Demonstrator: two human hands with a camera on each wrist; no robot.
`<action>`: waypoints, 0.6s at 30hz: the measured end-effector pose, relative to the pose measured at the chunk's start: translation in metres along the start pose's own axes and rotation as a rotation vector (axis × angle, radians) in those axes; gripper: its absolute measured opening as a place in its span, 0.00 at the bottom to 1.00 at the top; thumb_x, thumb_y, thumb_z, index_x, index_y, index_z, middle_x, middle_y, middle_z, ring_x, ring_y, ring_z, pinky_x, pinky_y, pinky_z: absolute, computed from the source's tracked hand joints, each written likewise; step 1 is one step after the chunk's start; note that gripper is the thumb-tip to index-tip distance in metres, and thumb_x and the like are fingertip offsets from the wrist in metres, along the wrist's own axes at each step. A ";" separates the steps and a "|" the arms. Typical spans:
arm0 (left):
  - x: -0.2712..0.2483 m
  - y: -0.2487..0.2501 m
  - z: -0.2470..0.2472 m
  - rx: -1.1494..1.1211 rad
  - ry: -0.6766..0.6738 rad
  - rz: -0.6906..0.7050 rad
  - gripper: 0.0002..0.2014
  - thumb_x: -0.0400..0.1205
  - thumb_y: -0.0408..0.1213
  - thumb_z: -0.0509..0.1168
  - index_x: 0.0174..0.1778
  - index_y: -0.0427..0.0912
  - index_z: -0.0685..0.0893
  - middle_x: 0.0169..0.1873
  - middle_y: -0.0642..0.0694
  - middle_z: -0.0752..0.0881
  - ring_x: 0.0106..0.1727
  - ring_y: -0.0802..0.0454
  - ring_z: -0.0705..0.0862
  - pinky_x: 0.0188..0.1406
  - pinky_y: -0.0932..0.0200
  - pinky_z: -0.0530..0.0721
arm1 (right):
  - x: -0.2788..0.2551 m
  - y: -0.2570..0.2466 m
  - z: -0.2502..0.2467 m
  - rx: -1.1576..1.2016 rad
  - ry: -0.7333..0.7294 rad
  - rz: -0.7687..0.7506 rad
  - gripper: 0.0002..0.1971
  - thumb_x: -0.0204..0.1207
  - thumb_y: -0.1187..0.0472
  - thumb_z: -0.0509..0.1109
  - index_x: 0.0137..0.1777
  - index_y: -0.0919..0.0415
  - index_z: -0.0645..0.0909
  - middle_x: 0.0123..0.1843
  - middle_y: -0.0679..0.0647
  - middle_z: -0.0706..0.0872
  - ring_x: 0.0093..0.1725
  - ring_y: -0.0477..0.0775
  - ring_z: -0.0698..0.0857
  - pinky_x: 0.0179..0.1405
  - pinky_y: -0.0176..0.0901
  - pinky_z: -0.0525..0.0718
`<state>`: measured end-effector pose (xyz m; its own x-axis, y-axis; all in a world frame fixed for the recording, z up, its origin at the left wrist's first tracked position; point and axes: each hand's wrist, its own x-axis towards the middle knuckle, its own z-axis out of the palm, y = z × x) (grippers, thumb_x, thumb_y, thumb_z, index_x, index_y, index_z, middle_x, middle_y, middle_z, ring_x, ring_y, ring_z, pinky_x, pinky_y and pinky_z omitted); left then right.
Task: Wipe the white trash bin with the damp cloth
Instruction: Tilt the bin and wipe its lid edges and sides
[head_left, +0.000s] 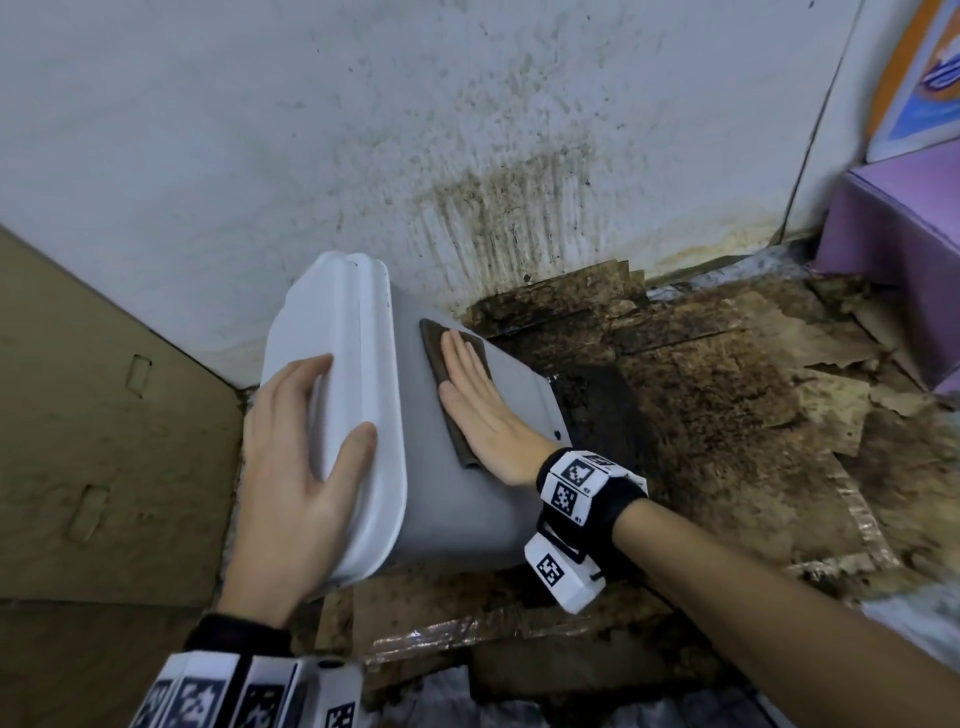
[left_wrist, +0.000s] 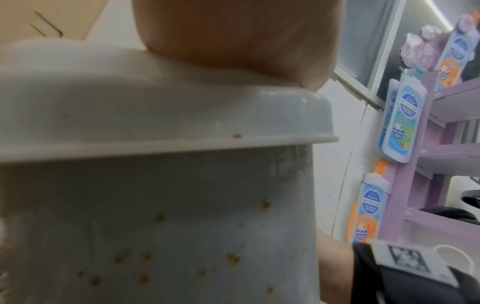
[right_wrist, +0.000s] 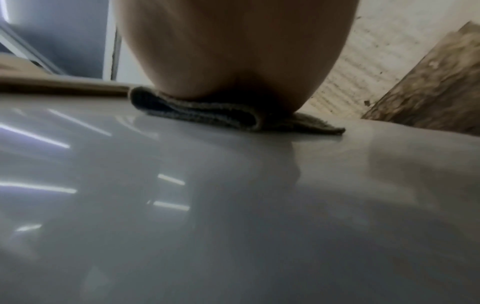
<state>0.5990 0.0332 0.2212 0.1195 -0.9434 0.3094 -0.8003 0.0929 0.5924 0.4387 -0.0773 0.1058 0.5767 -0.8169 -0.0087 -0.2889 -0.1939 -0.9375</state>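
Observation:
The white trash bin (head_left: 467, 509) lies tilted over on the floor, with its lid (head_left: 358, 338) pointing left. My left hand (head_left: 291, 457) grips the lid, fingers on its top face and thumb over the rim. My right hand (head_left: 470, 400) lies flat, pressing a folded brown cloth (head_left: 435, 353) onto the bin's upturned side. In the right wrist view the cloth (right_wrist: 207, 115) sits folded under my palm (right_wrist: 233, 51) on the glossy bin wall (right_wrist: 233, 205). The left wrist view shows small brown spots on the bin's side (left_wrist: 182, 205) below the lid.
A stained white wall (head_left: 467, 156) stands close behind the bin. Dirty, torn cardboard (head_left: 701, 389) covers the floor to the right. A brown cardboard box (head_left: 104, 415) stands at the left. A purple display stand (head_left: 893, 234) is at the far right.

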 end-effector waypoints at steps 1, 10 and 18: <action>-0.001 -0.001 0.000 -0.008 0.002 -0.003 0.30 0.81 0.56 0.59 0.78 0.48 0.72 0.73 0.53 0.73 0.77 0.53 0.70 0.75 0.52 0.67 | 0.000 0.007 -0.001 -0.008 0.007 0.017 0.29 0.93 0.49 0.41 0.89 0.52 0.33 0.89 0.43 0.31 0.87 0.41 0.31 0.85 0.38 0.32; -0.003 -0.008 -0.004 -0.021 0.006 -0.012 0.29 0.81 0.57 0.58 0.78 0.50 0.70 0.72 0.55 0.72 0.76 0.54 0.69 0.76 0.47 0.69 | -0.023 0.054 -0.008 -0.097 0.020 0.306 0.26 0.94 0.60 0.39 0.87 0.62 0.33 0.90 0.54 0.32 0.88 0.51 0.32 0.78 0.32 0.29; -0.005 -0.005 -0.003 -0.017 0.016 -0.046 0.31 0.80 0.56 0.57 0.78 0.49 0.69 0.72 0.55 0.71 0.75 0.56 0.67 0.75 0.49 0.68 | -0.034 0.027 0.020 -0.047 0.143 0.347 0.26 0.93 0.58 0.37 0.88 0.55 0.34 0.91 0.50 0.34 0.89 0.48 0.34 0.86 0.45 0.35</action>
<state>0.6045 0.0382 0.2185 0.1652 -0.9418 0.2929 -0.7839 0.0548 0.6185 0.4263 -0.0443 0.0738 0.3272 -0.9052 -0.2710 -0.4848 0.0853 -0.8704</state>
